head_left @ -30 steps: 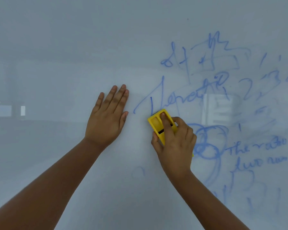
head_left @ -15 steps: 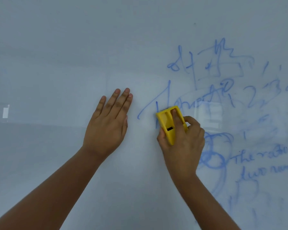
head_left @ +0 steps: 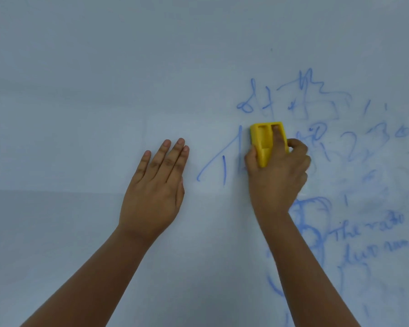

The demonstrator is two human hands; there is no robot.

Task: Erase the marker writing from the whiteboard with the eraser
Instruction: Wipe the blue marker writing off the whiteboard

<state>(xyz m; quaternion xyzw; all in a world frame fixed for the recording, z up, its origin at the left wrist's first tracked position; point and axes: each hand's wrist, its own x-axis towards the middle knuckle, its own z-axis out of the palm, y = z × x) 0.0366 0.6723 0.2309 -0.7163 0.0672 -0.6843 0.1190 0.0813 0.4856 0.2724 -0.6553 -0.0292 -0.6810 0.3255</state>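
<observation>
Right hand [head_left: 278, 175] clamped on yellow eraser [head_left: 267, 142] | left hand [head_left: 155, 185] flat, bracing whiteboard [head_left: 104, 67] | press evenly, sweep overlapping strokes across blue writing [head_left: 316, 100].

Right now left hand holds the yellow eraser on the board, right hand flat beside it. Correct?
Hands are swapped. In the head view the right hand grips the yellow eraser against the whiteboard, and the left hand lies flat beside it.
</observation>
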